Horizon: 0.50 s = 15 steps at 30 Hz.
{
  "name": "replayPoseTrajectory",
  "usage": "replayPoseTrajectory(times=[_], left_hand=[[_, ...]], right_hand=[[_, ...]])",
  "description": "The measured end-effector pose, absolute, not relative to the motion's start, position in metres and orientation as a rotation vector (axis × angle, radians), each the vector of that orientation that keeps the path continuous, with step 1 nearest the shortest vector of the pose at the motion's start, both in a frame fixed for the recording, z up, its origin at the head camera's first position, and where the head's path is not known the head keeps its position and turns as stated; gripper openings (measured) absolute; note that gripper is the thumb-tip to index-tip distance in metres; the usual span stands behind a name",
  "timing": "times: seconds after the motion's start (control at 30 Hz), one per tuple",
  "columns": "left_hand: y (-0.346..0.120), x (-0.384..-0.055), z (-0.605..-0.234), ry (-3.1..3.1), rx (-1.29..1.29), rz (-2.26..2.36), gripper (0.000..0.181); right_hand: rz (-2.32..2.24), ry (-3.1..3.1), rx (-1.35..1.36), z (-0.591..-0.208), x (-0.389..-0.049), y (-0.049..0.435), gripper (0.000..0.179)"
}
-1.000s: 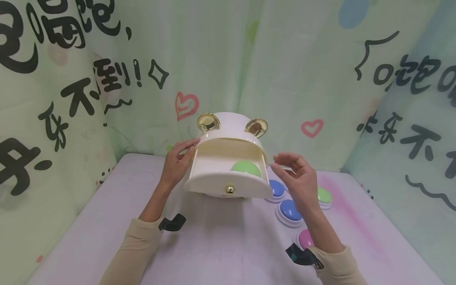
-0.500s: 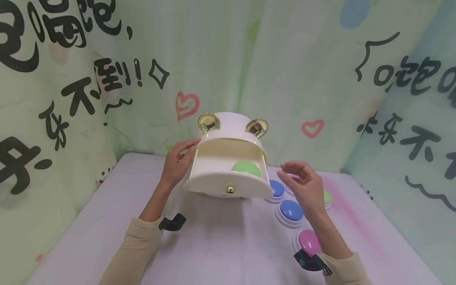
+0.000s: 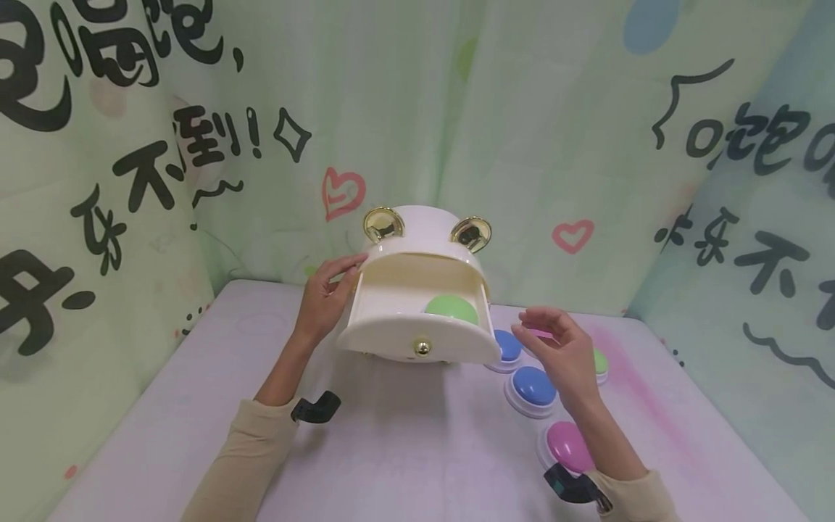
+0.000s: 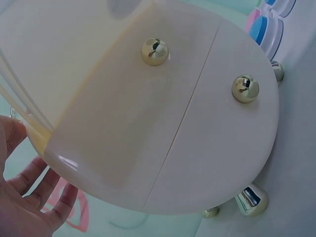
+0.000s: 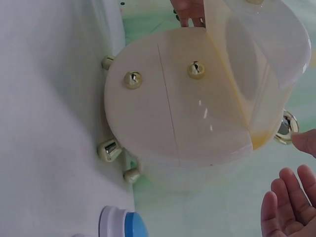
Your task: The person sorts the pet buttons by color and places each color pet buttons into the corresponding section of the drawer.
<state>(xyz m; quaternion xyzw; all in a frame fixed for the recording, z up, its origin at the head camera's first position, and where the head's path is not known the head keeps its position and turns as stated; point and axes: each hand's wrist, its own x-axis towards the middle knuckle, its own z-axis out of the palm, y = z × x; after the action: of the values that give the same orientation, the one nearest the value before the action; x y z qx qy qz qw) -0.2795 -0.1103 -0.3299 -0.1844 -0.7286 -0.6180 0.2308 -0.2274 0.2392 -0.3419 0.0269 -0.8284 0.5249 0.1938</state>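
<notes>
Head view shows a white cabinet (image 3: 427, 222) standing on the table (image 3: 391, 449), its upper drawer (image 3: 385, 339) pulled out toward the person. A green dome (image 3: 451, 307) sits inside, near the drawer's front right corner; its underside is hidden behind the drawer front. The left hand (image 3: 324, 297) touches the cabinet's left side with fingers loosely extended; how firmly they press, I cannot tell. The right hand (image 3: 562, 355) is apart from the cabinet, holding nothing, a moderate gap between thumb and fingers.

The likeliest trouble is tipping or skewing: the extended drawer puts weight forward, and a one-sided push could twist the cabinet or jam the drawer. If the left fingers reach past the side edge, a closing drawer might pinch them. A jolt could also send the green dome sliding against the drawer wall. On the right, a blue button (image 3: 534, 385) and a pink button (image 3: 570, 446) lie near the right hand and forearm, so a low, careless sweep might knock them.
</notes>
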Motion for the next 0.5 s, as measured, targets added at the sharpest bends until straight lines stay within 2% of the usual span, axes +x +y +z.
replayPoseTrajectory(times=[0.3,0.5], left_hand=[[-0.111,-0.279,-0.33,-1.997,-0.504,-1.71,0.031],[-0.111,-0.29,-0.337,-1.992,-0.507,-1.699,0.031]], right_hand=[[1.386,-2.38,-0.089,-0.349,-0.223,0.263,0.05],[1.356,-2.372,-0.088,-0.356,-0.217,0.28,0.048]])
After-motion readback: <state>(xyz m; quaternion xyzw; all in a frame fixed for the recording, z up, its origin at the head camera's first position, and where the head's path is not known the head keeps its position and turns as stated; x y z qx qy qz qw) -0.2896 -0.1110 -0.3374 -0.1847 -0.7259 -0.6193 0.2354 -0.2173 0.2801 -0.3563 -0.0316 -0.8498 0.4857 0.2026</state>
